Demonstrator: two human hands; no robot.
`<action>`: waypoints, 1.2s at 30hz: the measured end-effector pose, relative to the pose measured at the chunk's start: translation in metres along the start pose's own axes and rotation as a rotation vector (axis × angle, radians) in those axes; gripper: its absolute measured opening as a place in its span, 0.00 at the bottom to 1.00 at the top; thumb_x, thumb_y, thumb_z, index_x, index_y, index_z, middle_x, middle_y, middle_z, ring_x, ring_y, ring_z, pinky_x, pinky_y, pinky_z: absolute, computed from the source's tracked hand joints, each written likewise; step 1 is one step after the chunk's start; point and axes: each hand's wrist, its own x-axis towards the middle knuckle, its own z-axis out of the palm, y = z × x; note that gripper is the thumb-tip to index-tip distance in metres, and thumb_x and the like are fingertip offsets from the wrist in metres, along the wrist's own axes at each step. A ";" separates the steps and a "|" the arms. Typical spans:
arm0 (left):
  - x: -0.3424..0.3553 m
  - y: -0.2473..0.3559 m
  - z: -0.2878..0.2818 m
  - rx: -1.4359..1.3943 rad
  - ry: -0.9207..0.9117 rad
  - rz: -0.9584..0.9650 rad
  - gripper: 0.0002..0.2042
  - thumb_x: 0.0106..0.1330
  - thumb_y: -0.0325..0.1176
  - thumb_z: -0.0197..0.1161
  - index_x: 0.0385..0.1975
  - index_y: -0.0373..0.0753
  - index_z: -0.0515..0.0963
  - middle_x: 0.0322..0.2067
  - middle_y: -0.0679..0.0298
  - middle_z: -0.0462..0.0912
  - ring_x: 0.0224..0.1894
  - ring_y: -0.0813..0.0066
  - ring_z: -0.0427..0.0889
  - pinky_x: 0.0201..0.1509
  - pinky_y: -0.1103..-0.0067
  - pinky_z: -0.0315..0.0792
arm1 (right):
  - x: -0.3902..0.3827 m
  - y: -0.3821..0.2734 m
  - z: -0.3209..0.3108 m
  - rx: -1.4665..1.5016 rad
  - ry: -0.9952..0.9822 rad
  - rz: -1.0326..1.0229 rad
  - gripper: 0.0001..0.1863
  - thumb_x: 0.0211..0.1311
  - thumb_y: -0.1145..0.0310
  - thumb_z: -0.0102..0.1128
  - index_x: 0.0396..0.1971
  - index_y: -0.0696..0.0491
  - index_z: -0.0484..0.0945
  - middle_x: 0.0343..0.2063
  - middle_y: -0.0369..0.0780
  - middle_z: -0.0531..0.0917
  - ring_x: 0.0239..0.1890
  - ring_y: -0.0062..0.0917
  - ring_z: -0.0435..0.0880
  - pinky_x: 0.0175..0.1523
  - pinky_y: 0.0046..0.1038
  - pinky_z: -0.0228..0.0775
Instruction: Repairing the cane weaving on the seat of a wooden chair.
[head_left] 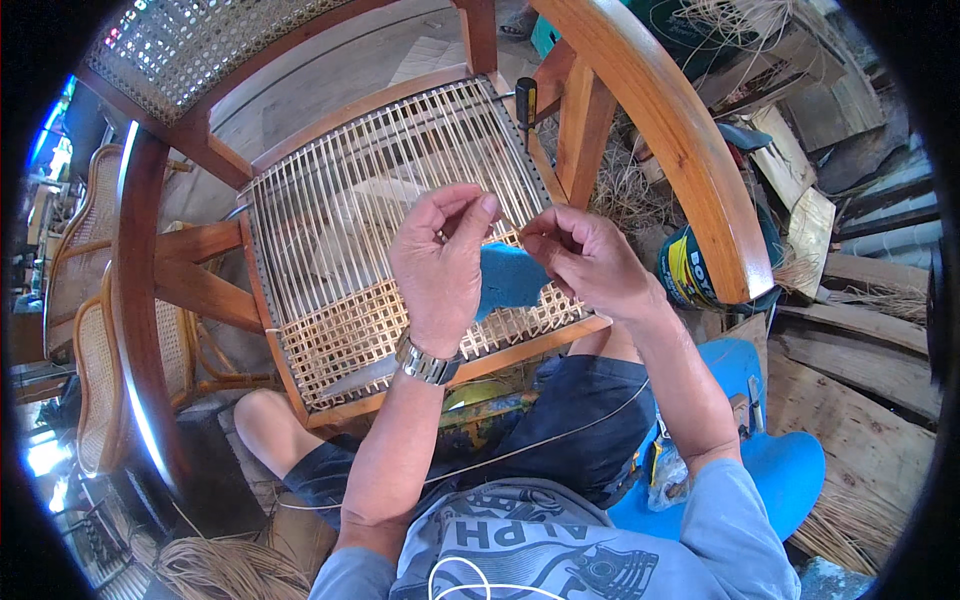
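Note:
My left hand (445,250) is over the woven part of the chair seat, thumb and fingertips pinched on what looks like a thin cane strand (510,228). Just to its right, my right hand (585,255) pinches the same strand, its other fingers curled. Beneath and between them lies a blue pad (508,285) on the mesh. The wooden seat frame (355,415) holds long parallel strands (370,150) at the back and square cane weave (340,365) nearer me. A screwdriver (525,105) stands upright at the back right corner.
The chair's wooden arm (690,150) curves along the right. Caned rattan chairs (100,380) stand at left. A bucket (690,285), planks (850,370) and a blue plastic seat (770,485) are at right. Loose cane bundles (220,560) lie at lower left.

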 end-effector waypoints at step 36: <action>0.072 -0.084 0.036 1.135 -0.510 0.132 0.14 0.65 0.38 0.60 0.31 0.34 0.87 0.17 0.58 0.85 0.23 0.69 0.87 0.35 0.73 0.81 | 0.030 0.088 -0.063 -0.297 0.393 -0.084 0.11 0.67 0.66 0.65 0.38 0.60 0.84 0.25 0.31 0.81 0.29 0.11 0.74 0.36 0.18 0.70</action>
